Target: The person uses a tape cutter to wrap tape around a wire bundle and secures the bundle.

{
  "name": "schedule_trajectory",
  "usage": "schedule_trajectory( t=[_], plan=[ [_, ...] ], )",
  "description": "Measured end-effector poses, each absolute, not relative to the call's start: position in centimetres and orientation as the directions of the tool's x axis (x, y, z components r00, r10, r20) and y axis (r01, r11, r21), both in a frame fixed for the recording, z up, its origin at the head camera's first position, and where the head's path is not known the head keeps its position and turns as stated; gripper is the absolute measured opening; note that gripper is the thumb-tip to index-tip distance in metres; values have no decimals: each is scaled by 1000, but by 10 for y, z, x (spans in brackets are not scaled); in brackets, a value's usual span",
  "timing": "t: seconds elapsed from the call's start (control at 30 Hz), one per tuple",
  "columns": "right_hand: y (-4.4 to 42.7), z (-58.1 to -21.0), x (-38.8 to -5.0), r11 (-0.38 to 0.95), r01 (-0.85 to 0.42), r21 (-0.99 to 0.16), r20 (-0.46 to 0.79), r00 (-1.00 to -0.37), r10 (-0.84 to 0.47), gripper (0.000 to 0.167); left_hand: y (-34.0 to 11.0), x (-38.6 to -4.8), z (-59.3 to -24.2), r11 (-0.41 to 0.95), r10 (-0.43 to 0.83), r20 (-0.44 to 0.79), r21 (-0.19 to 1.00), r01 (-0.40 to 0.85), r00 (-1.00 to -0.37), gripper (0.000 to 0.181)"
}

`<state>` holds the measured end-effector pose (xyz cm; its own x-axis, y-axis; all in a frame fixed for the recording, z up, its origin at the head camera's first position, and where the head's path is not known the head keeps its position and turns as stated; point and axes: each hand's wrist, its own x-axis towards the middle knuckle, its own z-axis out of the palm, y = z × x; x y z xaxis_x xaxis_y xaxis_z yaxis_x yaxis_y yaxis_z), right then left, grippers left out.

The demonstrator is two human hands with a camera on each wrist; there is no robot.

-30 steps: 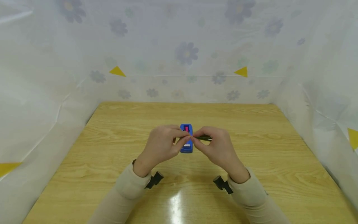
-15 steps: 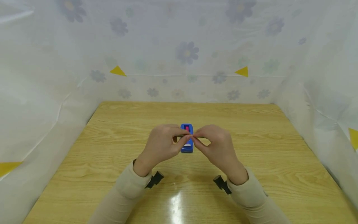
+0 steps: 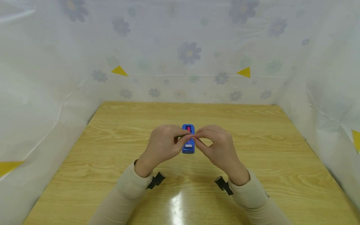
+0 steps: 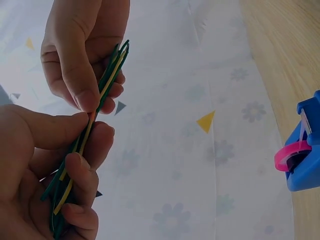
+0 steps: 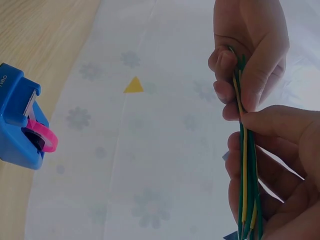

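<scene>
My left hand (image 3: 164,142) and right hand (image 3: 220,143) meet fingertip to fingertip in the head view, above a blue tape dispenser (image 3: 188,150). Between them they pinch a slim bundle of thin green and yellow strands (image 4: 112,75), with a small orange spot beside the thumbs in the left wrist view. The left hand's fingers curl round one end, while the right hand's thumb and fingers grip the other part. The same strands (image 5: 245,170) run lengthwise through both hands in the right wrist view. Fingers cover much of the bundle's middle.
The dispenser carries a pink tape roll (image 5: 46,137) and stands on the wooden table (image 3: 135,118) just beneath the hands. A pale flowered sheet (image 3: 157,56) with yellow triangles rises behind the table and along both sides. A dark wrist mount (image 3: 156,180) juts inward from the left sleeve.
Dark green strands stuck out beneath the right hand's fingers a second ago in the head view; they no longer show there. The right hand has turned slightly, and the left has barely moved.
</scene>
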<state>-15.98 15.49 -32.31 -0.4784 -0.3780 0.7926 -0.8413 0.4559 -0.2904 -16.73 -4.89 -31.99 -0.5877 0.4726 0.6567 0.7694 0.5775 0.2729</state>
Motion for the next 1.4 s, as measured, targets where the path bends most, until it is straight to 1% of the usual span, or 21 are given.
schedule_trajectory(
  t=[0.13, 0.2, 0.43, 0.53, 0.63, 0.77, 0.9, 1.13, 1.4],
  plan=[
    [157, -322, -158, 447, -814, -371, 748, -547, -376, 8, -48, -167, -321, 577, 471, 670, 258, 775, -574, 10],
    [158, -321, -158, 438, -804, -402, 731, -570, -375, 8, -47, -167, -321, 575, 476, 676, 245, 781, -562, 9],
    [162, -319, -157, 405, -757, -513, 663, -649, -374, 9, -46, -168, -321, 556, 500, 713, 170, 813, -491, 8],
    [162, -318, -156, 405, -733, -547, 629, -679, -378, 9, -46, -168, -321, 546, 503, 726, 153, 823, -468, 8],
    [162, -317, -157, 413, -724, -552, 614, -689, -387, 8, -45, -168, -320, 543, 506, 728, 149, 826, -464, 8],
    [163, -317, -157, 412, -734, -540, 623, -678, -392, 9, -45, -168, -320, 542, 506, 722, 160, 825, -472, 7],
    [163, -318, -158, 402, -759, -513, 650, -649, -396, 12, -45, -168, -320, 540, 504, 709, 187, 821, -493, 9],
    [161, -321, -159, 426, -808, -408, 710, -574, -408, 13, -48, -167, -319, 541, 514, 679, 219, 812, -525, 12],
    [158, -320, -157, 429, -855, -291, 764, -478, -433, 11, -55, -166, -315, 510, 539, 655, 246, 824, -530, 16]
  ],
)
